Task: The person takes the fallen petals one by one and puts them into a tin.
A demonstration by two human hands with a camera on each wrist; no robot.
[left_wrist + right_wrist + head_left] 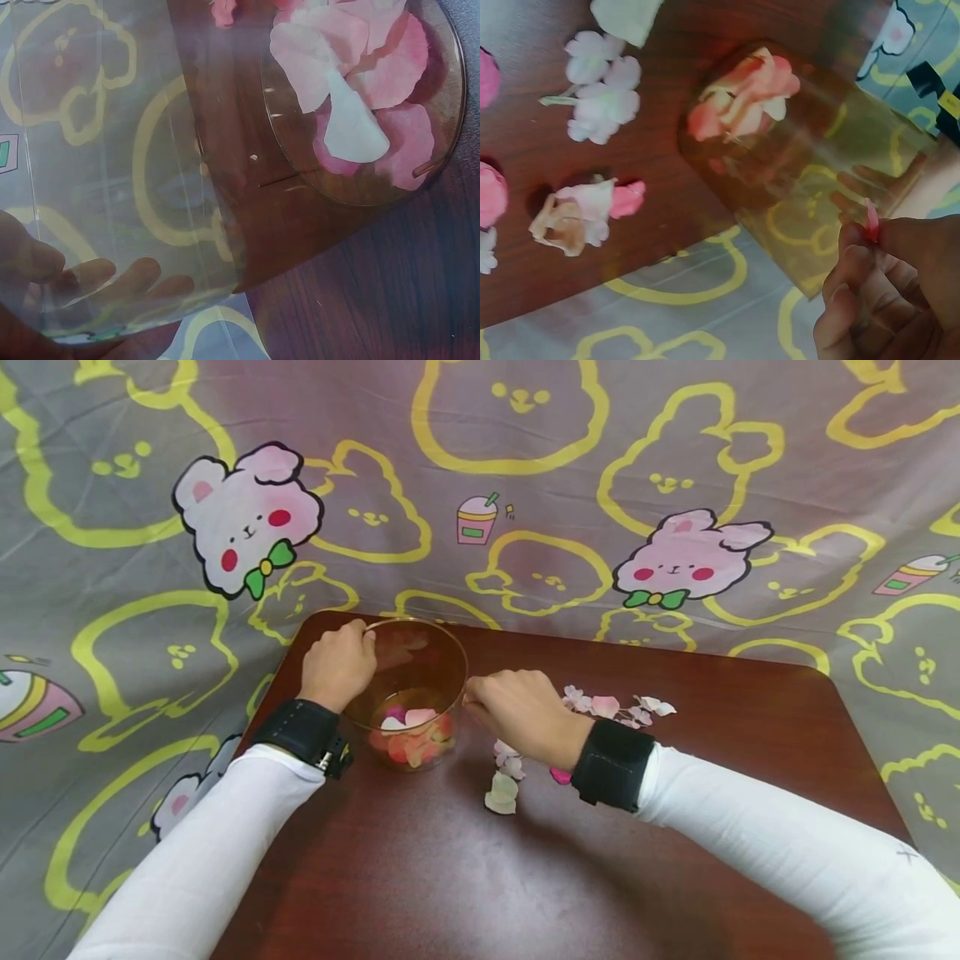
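Observation:
A clear amber-tinted cylindrical container [431, 664] stands on the left part of the table, leaning slightly. My left hand [337, 664] grips its left side at the rim, and the fingers [135, 277] show through the see-through wall in the left wrist view. Pink, white and magenta petals [390, 67] lie on the container's bottom. Beside the right rim is my right hand [528, 706]. Between thumb and forefinger it pinches a small pink petal [872, 220], which the head view hides behind the fingers.
Right of the container, pale blossoms [604, 94], a cream petal [502, 793] and several pink petals [605, 706] are scattered on the dark red-brown table [465, 877]. A grey cloth [525, 510] with cartoon prints hangs behind the table's far edge.

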